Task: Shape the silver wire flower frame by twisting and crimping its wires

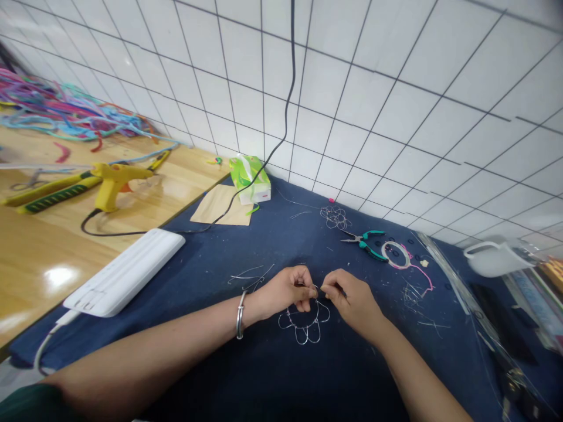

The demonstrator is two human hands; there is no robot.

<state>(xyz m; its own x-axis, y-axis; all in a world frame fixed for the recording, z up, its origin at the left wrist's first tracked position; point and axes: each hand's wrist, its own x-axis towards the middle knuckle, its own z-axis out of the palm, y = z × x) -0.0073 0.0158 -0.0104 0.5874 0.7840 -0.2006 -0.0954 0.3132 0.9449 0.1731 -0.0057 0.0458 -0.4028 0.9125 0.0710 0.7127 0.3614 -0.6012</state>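
Note:
My left hand (295, 289) pinches the upper part of a thin silver wire flower frame (302, 334), a ring with looped petals that hangs below the fingers. Close on its right, my right hand (349, 298) has thumb and forefinger pressed together by the top of the frame, at what looks like a fine wire end; the grip itself is too small to see fully. Part of the ring is hidden behind the left fingers. Loose wire pieces (253, 277) lie left of the hands.
Behind the hands are a coiled wire flower (335, 217), teal-handled pliers (364, 241) and a tape-like ring (396, 255). To the left stand a white power strip (127, 271), a yellow glue gun (115, 183) and a tissue pack (250, 179). A white mug (495, 259) is at right.

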